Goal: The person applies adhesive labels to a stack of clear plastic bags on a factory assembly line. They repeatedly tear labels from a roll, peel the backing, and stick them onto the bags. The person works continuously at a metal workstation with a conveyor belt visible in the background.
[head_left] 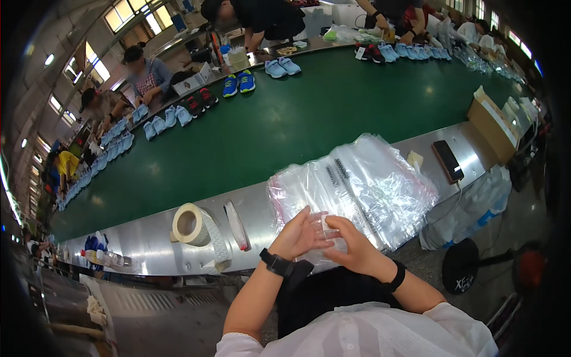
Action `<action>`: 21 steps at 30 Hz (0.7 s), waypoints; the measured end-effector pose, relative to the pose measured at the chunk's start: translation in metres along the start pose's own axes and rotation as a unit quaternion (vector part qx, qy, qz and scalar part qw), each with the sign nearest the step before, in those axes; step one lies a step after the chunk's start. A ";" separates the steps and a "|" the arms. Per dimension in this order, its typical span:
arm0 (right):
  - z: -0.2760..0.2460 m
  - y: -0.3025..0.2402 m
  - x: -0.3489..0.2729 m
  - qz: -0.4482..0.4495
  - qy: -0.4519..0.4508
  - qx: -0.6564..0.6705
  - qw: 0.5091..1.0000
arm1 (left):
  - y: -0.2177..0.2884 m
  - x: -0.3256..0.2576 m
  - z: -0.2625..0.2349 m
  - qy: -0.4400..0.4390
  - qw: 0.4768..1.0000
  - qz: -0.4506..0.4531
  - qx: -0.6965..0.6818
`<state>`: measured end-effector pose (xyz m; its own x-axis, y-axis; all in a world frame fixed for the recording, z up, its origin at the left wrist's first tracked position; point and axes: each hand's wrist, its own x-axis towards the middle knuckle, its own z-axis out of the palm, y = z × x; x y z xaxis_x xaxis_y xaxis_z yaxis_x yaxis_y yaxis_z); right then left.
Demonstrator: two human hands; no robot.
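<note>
Both hands are in front of my body, over the near edge of a stack of clear plastic bags (380,184). My left hand (300,235) is turned palm up with its fingers stretched out toward the right. Facing it, my right hand (355,245) has its thumb and fingers apart, with the fingertips close to the left fingers. A small white patch shows at the right index fingertip; I cannot make out what it is. To the left of the bags lie a roll of white labels (209,235), its strip hanging toward me, and a narrow white object (236,226) with a red end.
Beyond the metal ledge (148,238) runs a green conveyor belt (285,119). Light blue shoes (282,67) and blue shoes (239,83) line its far side, where several people work. At right are a phone (447,160) with a cable, a cardboard box (492,126) and a black round base (461,266).
</note>
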<state>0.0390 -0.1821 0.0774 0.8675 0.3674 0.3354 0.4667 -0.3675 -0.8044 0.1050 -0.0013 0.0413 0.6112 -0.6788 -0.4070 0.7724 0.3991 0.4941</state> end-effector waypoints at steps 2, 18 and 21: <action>0.012 -0.001 -0.016 -0.032 -0.007 -0.123 0.992 | 0.001 -0.039 0.004 0.022 1.000 -0.004 0.020; -0.084 0.062 -0.014 0.301 0.358 0.207 0.859 | -0.144 -0.193 -0.146 0.404 0.875 0.249 -0.091; -0.115 0.085 -0.055 0.330 0.400 0.137 0.844 | -0.156 -0.196 -0.198 0.581 0.779 0.230 -0.050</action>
<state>0.0505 -0.3319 0.0468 0.8126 -0.5750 -0.0952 -0.1265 -0.0145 -0.9919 -0.1009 0.1918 -0.1084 0.5266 0.5434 -0.6538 0.3999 0.5203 0.7546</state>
